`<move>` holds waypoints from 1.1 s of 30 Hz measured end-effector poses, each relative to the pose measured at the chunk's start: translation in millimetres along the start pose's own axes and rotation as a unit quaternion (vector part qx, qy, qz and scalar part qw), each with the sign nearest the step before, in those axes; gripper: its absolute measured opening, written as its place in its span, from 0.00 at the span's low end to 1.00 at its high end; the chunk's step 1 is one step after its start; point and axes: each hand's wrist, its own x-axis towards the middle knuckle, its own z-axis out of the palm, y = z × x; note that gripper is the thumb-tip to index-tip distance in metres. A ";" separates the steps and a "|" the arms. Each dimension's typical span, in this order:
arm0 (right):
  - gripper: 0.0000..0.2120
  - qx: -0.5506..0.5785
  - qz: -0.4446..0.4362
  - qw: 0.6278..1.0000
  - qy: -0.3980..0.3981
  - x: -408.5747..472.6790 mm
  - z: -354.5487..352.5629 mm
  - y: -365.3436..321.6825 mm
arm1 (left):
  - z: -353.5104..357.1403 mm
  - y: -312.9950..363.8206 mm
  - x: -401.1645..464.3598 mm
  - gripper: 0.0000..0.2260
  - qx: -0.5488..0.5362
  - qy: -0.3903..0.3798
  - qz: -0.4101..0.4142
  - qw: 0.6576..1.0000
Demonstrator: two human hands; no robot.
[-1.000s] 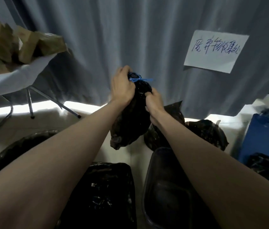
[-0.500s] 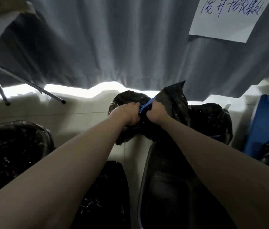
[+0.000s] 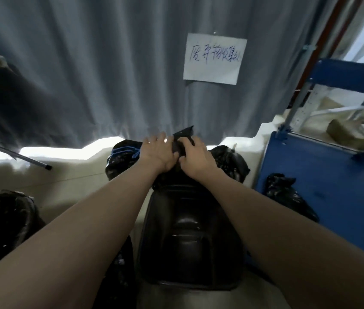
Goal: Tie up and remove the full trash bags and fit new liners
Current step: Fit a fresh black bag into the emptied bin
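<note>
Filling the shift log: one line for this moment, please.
stage: fitting liner | left hand + right hand: gripping black liner | empty bin: below

I am facing a white paper sheet that is hanging on the grey curtain ahead of me, carrying one handwritten line of Chinese characters in dark ink, apparently starting 废弃物, with the last characters too scrawled for me to make out.

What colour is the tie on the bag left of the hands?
Blue tie on the black bag, head view.
</note>
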 end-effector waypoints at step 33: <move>0.14 0.017 0.296 0.954 0.034 -162.2 -85.9 236.6 | 60.7 275.8 -58.3 0.12 -0.079 -0.124 0.210 0.967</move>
